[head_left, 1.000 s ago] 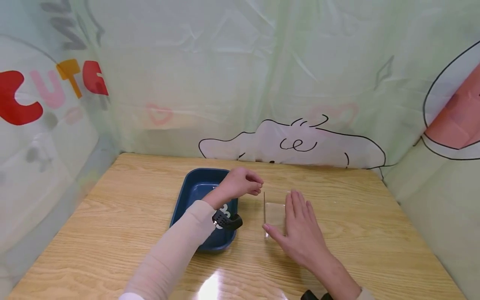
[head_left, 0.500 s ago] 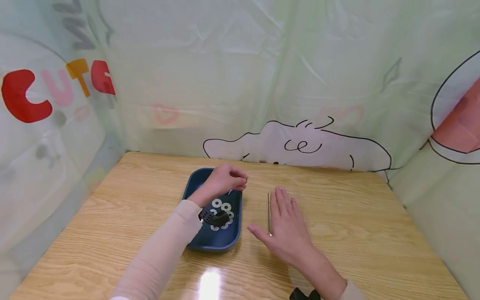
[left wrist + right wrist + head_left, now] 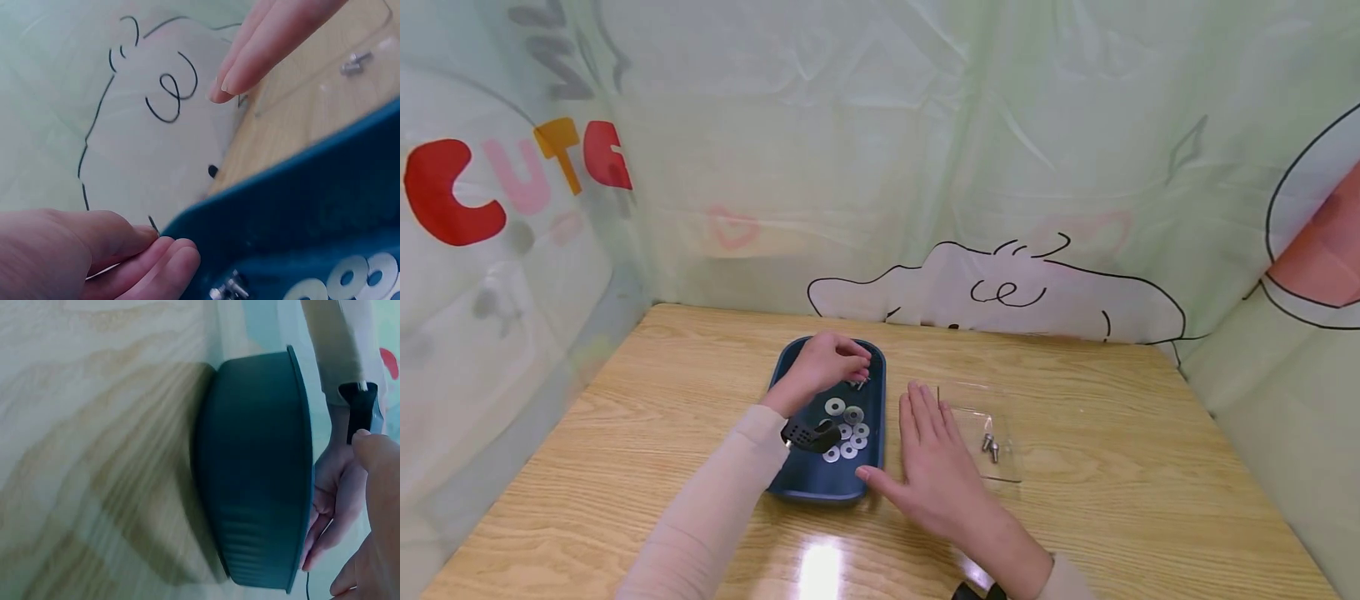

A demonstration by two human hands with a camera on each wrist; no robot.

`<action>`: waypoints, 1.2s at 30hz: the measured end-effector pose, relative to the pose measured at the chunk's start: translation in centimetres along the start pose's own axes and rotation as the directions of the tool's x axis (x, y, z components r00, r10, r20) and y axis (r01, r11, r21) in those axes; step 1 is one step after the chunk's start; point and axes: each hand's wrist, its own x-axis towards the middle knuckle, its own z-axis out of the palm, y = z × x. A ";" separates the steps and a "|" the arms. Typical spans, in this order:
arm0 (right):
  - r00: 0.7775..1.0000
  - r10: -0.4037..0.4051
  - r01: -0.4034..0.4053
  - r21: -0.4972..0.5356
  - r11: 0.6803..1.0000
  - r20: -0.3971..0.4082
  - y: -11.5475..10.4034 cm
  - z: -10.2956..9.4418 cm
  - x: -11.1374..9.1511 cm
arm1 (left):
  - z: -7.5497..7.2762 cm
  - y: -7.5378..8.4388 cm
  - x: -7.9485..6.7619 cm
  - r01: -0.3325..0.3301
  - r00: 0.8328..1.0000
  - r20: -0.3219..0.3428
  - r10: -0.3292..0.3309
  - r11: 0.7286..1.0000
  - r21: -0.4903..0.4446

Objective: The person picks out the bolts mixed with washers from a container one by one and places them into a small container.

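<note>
My left hand (image 3: 829,363) hangs over the far end of the blue tray (image 3: 816,487), fingers bent loosely and thumb close to them. I see nothing between its fingertips. Small silver bolts (image 3: 230,287) lie in the tray just below them, partly hidden by the hand in the head view. Nearer me in the tray lie several metal washers (image 3: 848,451). My right hand (image 3: 943,467) is held with straight fingers and spread thumb between the tray and a clear shallow box (image 3: 1003,481). Silver bolts (image 3: 990,447) rest in that box. The right hand holds nothing.
The wooden table (image 3: 1150,467) carries both containers. A printed plastic sheet (image 3: 737,167) stands up along its back and sides. Black straps with small cameras (image 3: 811,435) sit on the wrists.
My left hand has moved left, from beside the clear box to over the tray's far end. My right hand has shifted left too, uncovering the clear box and its bolts.
</note>
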 end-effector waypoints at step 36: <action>0.999 -0.007 0.006 0.030 1.000 0.040 -1.7 2.5 0.0 | 1.6 -2.2 1.2 0.115 0.993 -0.040 -0.112 0.990 0.079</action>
